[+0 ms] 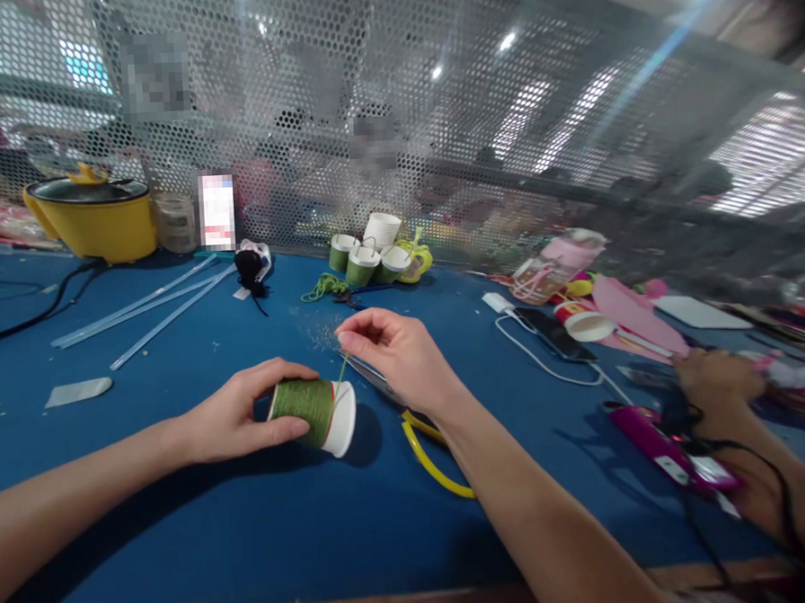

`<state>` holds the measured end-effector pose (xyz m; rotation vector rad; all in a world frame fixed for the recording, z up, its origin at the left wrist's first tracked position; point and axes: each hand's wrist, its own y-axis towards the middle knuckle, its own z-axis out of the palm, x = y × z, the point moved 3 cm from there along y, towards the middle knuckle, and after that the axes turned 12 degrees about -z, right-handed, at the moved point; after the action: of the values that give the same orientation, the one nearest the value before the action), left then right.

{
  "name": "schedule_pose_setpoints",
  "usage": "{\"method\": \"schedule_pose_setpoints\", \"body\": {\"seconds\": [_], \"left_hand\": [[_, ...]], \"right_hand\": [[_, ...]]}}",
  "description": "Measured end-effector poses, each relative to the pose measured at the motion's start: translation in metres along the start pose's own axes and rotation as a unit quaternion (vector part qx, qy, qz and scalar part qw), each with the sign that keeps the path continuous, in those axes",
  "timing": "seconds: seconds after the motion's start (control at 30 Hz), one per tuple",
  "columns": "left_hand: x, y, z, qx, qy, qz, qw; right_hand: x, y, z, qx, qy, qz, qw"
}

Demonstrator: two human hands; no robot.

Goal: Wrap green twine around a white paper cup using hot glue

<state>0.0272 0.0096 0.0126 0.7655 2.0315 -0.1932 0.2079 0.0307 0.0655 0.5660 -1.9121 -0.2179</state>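
Note:
My left hand (pixel 250 408) is closed around a spool of green thread (pixel 304 410), which is tilted on its side with its white rim (pixel 343 420) facing right. A strand of green thread (pixel 342 368) runs up from the spool to my right hand (pixel 395 351). Thumb and forefinger of that hand pinch the strand. Beneath my right wrist lie scissors with yellow handles (pixel 428 462), partly covered by the forearm. Their metal blades point toward the upper left.
Green thread spools (pixel 362 266) stand together at the back beside a white paper cup (pixel 382 229). Clear glue sticks (pixel 174 318) and a yellow electric pot (pixel 94 219) are at left. At right, another person's hand (pixel 713 375) is near a purple device (pixel 667 450), a phone (pixel 554 334) and cables.

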Motion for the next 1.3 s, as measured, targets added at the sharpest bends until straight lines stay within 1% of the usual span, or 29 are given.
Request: {"method": "schedule_pose_setpoints", "body": {"seconds": [0.1,0.23,0.37,0.57,0.77,1.1,1.3], "left_hand": [[-0.001,0.0,0.0,0.01,-0.005,-0.023,1.0],[-0.003,0.0,0.0,0.022,0.003,-0.025,0.999],[-0.006,-0.001,-0.001,0.018,0.035,0.003,0.999],[-0.007,-0.004,-0.001,0.008,0.042,0.059,0.997],[-0.008,-0.006,0.0,0.007,0.044,0.093,0.995],[-0.011,-0.008,0.0,-0.015,0.053,0.135,0.989],[-0.011,-0.009,0.0,-0.015,0.071,0.146,0.987]], "right_hand": [[0.0,0.001,-0.002,-0.017,-0.025,-0.011,0.999],[-0.001,0.002,-0.001,-0.011,-0.052,-0.021,0.998],[-0.005,0.002,0.002,0.001,-0.067,-0.028,0.997],[-0.011,0.0,0.008,0.028,-0.069,-0.031,0.997],[-0.011,-0.002,0.012,0.06,-0.041,-0.005,0.997],[-0.009,-0.005,0.015,0.09,-0.031,0.014,0.995],[-0.006,-0.007,0.017,0.102,-0.037,0.023,0.994]]}}
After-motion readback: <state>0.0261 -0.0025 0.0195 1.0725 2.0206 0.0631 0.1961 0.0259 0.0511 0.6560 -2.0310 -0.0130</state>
